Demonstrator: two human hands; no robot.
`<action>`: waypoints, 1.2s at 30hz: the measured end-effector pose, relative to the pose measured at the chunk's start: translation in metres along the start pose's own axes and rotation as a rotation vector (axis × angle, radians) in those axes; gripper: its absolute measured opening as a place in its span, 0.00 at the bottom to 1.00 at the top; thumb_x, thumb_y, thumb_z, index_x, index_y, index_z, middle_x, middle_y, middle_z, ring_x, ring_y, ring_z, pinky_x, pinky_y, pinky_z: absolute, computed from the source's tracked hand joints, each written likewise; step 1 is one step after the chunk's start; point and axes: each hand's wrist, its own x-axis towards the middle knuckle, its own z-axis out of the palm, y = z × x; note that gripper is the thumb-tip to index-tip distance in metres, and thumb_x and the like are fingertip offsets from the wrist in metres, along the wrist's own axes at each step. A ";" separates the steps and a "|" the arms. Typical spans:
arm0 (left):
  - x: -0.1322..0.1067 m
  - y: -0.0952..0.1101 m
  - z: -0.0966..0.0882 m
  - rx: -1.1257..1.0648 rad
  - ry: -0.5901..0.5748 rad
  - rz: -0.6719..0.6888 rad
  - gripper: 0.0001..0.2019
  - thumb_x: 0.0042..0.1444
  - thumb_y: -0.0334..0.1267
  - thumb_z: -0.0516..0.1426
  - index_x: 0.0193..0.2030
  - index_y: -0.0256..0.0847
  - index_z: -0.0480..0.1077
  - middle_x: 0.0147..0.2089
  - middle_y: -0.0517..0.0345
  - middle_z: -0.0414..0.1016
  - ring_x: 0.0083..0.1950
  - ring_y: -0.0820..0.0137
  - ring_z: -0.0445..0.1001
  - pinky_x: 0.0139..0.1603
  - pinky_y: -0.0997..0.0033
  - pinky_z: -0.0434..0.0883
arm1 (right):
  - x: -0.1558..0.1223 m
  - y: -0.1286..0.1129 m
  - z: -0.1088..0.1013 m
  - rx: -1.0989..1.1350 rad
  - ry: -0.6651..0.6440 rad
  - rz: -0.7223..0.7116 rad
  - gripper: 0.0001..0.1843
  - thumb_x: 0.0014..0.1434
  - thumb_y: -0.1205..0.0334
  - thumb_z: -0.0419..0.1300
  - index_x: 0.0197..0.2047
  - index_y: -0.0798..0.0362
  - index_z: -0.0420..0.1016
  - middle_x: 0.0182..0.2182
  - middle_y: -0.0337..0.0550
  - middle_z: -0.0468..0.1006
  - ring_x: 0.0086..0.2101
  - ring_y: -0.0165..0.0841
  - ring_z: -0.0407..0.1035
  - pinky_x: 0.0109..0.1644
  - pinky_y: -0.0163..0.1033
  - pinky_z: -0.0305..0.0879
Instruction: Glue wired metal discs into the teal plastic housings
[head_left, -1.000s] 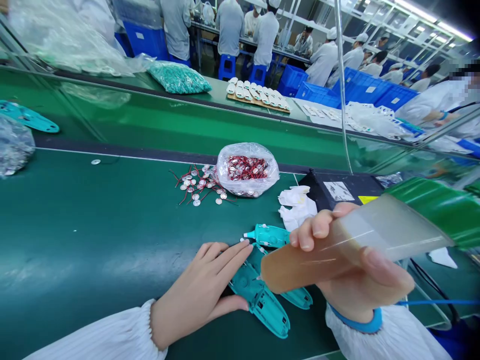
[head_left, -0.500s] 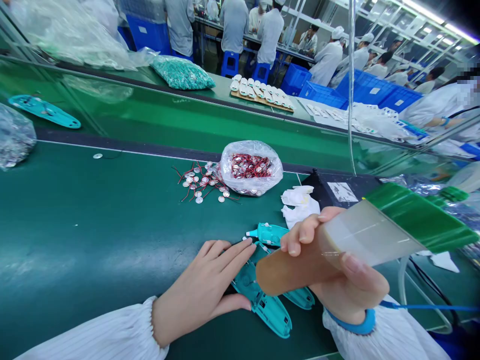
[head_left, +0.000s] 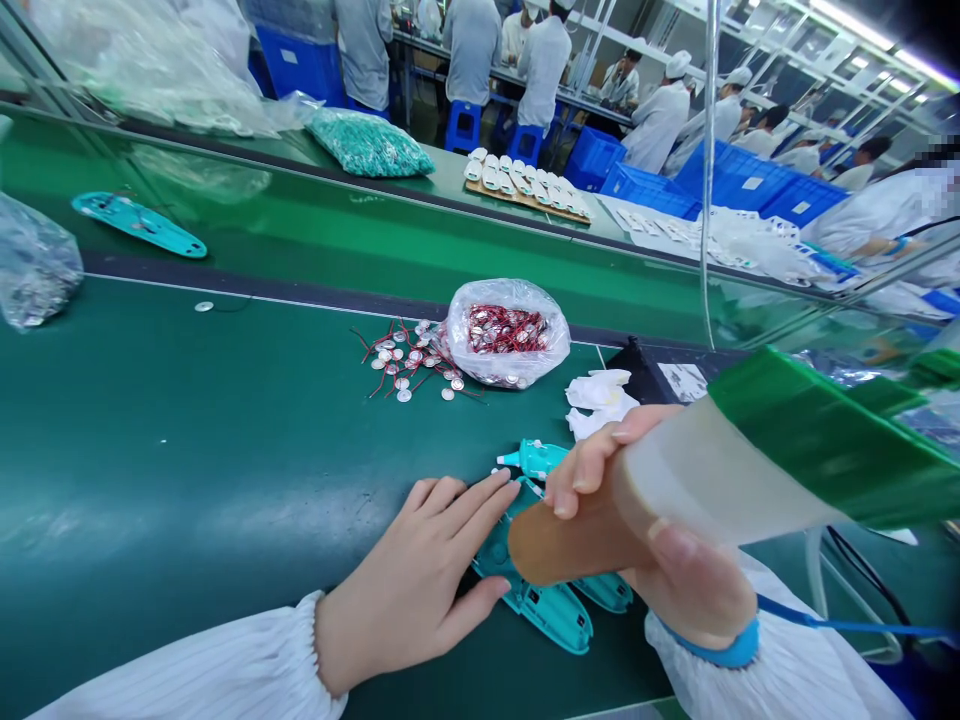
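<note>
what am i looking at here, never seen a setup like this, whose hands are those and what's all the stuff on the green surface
There's no machine here: the picture comes from a camera worn on a person's head, looking forward and down, so the arms in white sleeves are that person's own. The left hand lies open, its fingertips at a teal plastic shell. The right hand holds a see-through plastic bottle close to the camera, amber at one end and green at the other. On the green conveyor belt lie a small teal part, white tissue, loose metal discs with red wires, and a clear bag full of more. Other workers stand further back.
</note>
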 end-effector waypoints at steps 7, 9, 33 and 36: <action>0.001 0.004 0.003 0.004 0.032 -0.016 0.29 0.56 0.37 0.53 0.65 0.41 0.52 0.66 0.47 0.58 0.48 0.57 0.65 0.46 0.52 0.64 | 0.002 0.000 0.000 -0.155 -0.103 -0.010 0.11 0.59 0.52 0.56 0.44 0.43 0.63 0.29 0.40 0.69 0.27 0.37 0.67 0.33 0.50 0.68; 0.001 0.005 0.002 0.008 0.025 -0.018 0.30 0.56 0.37 0.53 0.65 0.40 0.52 0.66 0.46 0.58 0.48 0.56 0.64 0.45 0.52 0.64 | 0.002 -0.001 0.001 -0.160 -0.113 -0.016 0.10 0.59 0.52 0.56 0.44 0.43 0.64 0.28 0.40 0.69 0.27 0.38 0.67 0.33 0.50 0.68; 0.001 0.005 0.007 -0.035 0.026 -0.033 0.31 0.54 0.36 0.54 0.65 0.37 0.52 0.68 0.49 0.55 0.51 0.56 0.62 0.48 0.52 0.60 | -0.006 -0.001 0.003 -0.129 0.007 -0.059 0.15 0.56 0.53 0.60 0.46 0.46 0.66 0.30 0.40 0.67 0.27 0.35 0.65 0.32 0.44 0.66; 0.001 0.005 0.008 -0.041 0.024 -0.037 0.31 0.55 0.37 0.54 0.65 0.36 0.51 0.68 0.50 0.54 0.51 0.55 0.61 0.48 0.52 0.60 | -0.005 0.000 0.004 -0.116 0.011 -0.074 0.15 0.56 0.54 0.59 0.46 0.47 0.66 0.30 0.40 0.67 0.27 0.34 0.64 0.32 0.43 0.67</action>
